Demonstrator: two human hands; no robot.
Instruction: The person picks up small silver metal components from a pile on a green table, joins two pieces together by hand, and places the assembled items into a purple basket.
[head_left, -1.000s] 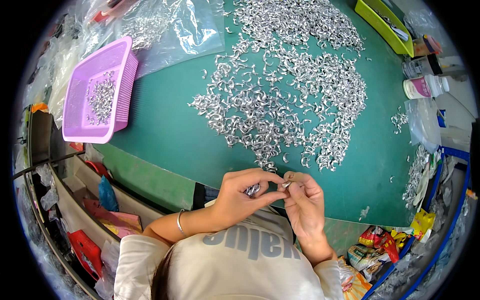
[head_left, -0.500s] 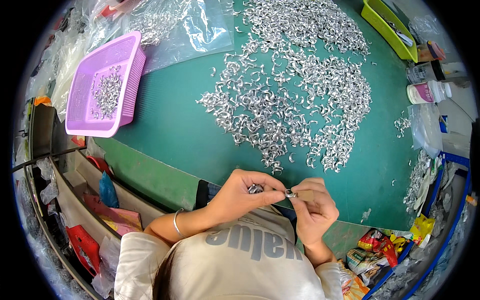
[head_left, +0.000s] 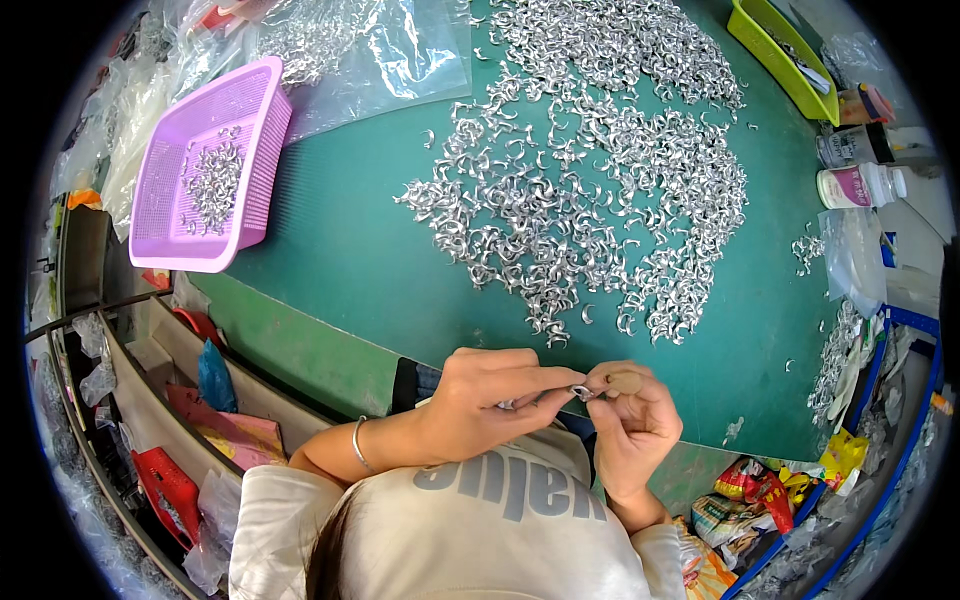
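My left hand is closed, its thumb and index finger pinching a small silvery curved metal piece just past the table's near edge. More metal glints inside the same hand, mostly hidden by the fingers. Against the other side of the piece press the fingertips of my right hand, also closed. A flat tan patch or scrap shows at the right fingers; whether it is held or wrapped on a finger, I cannot tell. Beyond both hands, many similar curved metal pieces lie spread over the green table.
A pink-purple basket with some metal pieces stands at the left. Behind it lies a clear plastic bag. A lime-green tray, a white bottle and more pieces line the right side. An open drawer is at lower left.
My left hand has rolled over, so the metal inside it is more hidden. The pinched piece has turned, and the tan patch at my right fingers has tilted.
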